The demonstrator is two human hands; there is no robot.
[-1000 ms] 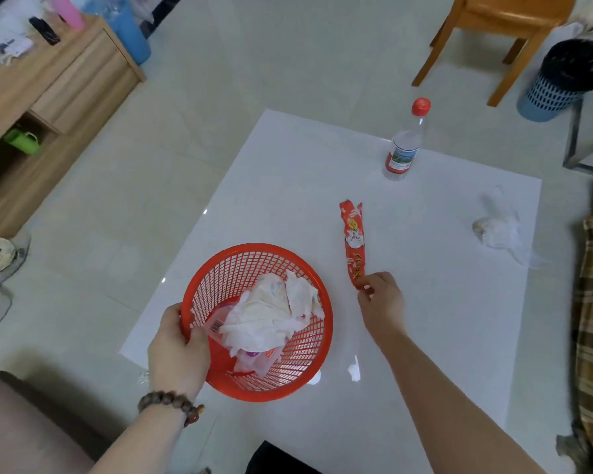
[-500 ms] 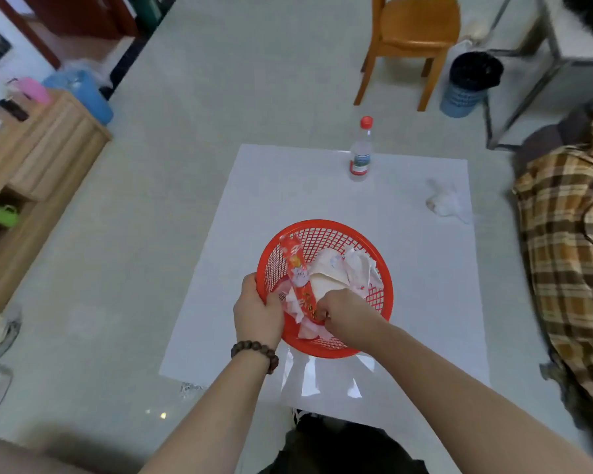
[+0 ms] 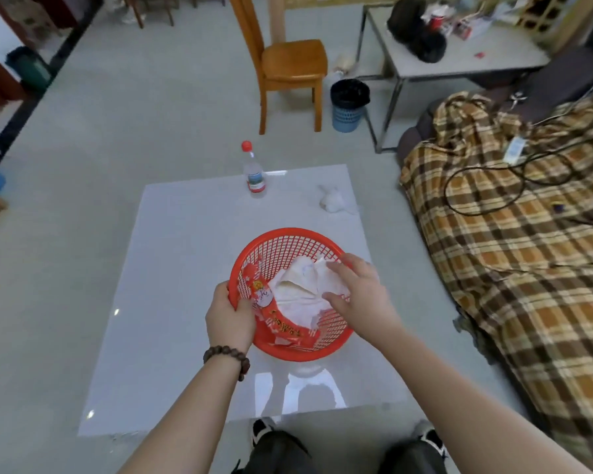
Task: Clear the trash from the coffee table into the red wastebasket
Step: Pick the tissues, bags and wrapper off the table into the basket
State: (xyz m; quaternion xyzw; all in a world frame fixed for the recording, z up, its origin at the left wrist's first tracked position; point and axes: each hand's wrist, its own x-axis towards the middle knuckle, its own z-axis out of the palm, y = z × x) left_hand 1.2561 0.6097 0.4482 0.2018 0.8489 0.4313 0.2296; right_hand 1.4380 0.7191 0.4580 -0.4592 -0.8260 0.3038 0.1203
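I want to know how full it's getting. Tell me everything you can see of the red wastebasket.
The red wastebasket is a round plastic mesh basket with a solid rim, tilted toward the camera over the white coffee table. The left hand grips its near rim; the right hand hovers open over it. Inside lie crumpled white tissues and a red snack wrapper.

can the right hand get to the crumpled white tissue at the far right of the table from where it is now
Probably yes. The right hand is open and empty over the red plastic mesh wastebasket, and only bare white tabletop lies between it and the crumpled white tissue.
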